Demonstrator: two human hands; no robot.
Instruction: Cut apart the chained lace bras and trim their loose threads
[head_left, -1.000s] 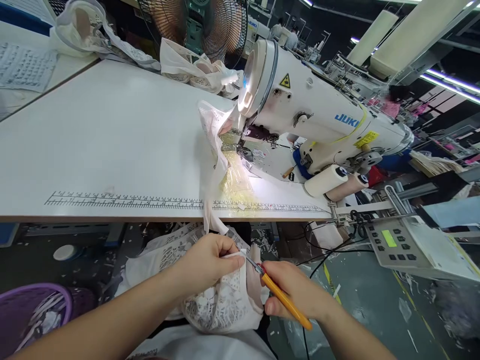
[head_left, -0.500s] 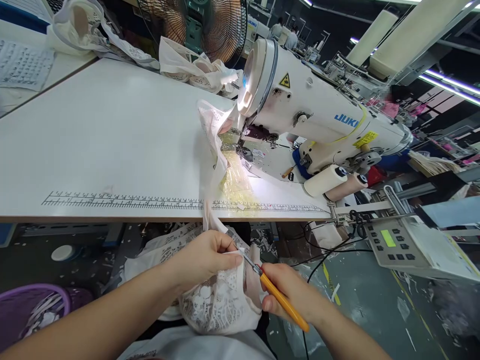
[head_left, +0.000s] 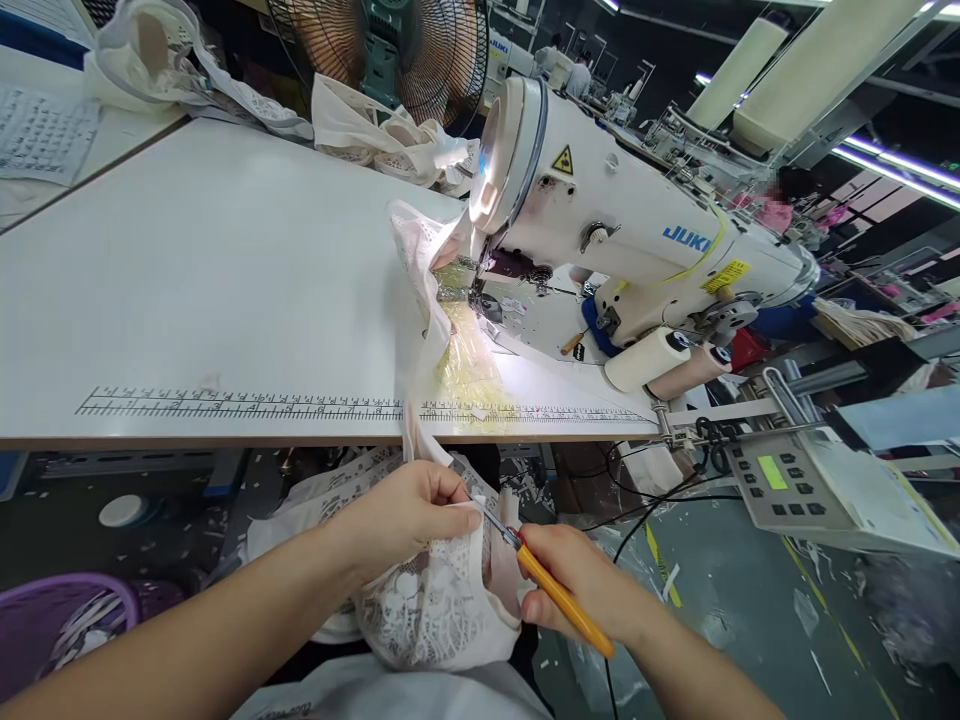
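Note:
My left hand (head_left: 420, 515) is closed, pinching the edge of a white lace bra (head_left: 442, 610) between thumb and fingers over my lap. The bra's lace cup hangs below the pinch. My right hand (head_left: 566, 575) is wrapped around orange-handled snips (head_left: 564, 600). Their thin metal tip meets the bra's edge right beside my left thumb; whether the blades are apart is too small to tell. A pale fabric strap (head_left: 420, 430) runs from near my left hand up over the table edge toward the sewing machine (head_left: 600, 190).
On the white table (head_left: 225, 260), a printed ruler runs along the front edge. More bra pieces (head_left: 390, 140) lie at the back by a fan (head_left: 386, 50). Thread cones (head_left: 649, 360) and a control box (head_left: 787, 480) are at right. A purple basket (head_left: 67, 590) stands lower left.
The view has shifted very slightly. Both hands, the bra and the snips keep nearly the same positions, with the tip still at the fabric edge.

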